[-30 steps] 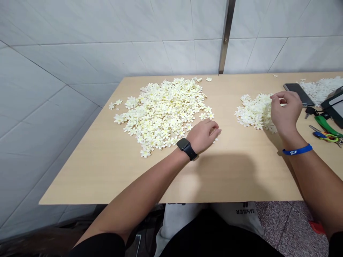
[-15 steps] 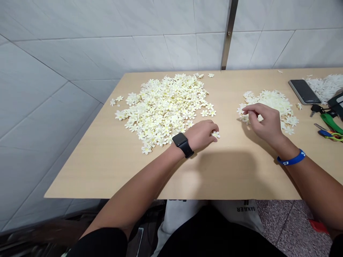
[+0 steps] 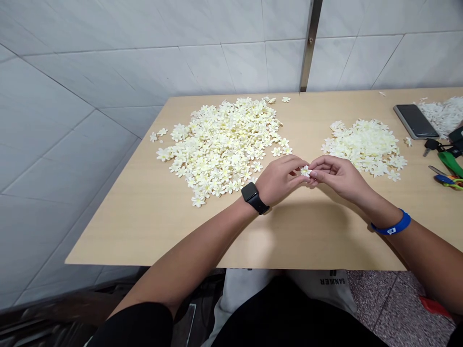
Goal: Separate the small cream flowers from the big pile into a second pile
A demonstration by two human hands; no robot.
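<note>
White ceramic tiles [image 3: 108, 58] rise behind a pale wood-grain table [image 3: 144, 231]. A small five-petalled cream blossom [image 3: 306, 171] is pinched in a narrow grip by the left hand [image 3: 278, 180] and right hand [image 3: 338, 178], held well back from the near edge, between a large flat-petalled heap [image 3: 217, 149] at left and a smaller heap [image 3: 365, 147] at right.

Light wood table [image 3: 144, 241], top bearing two flower heaps. Left of centre, a broad heap of small cream flowers [image 3: 220, 149], a few strays at its edges. Right of centre, a smaller heap of paler flowers [image 3: 365, 144]. Far right: black smartphone [image 3: 415, 121] just beside a pile of white shreds [image 3: 443, 114]; also keys [image 3: 429, 144], a green strap [image 3: 450, 164] and blue-handled scissors [image 3: 443, 180].
</note>
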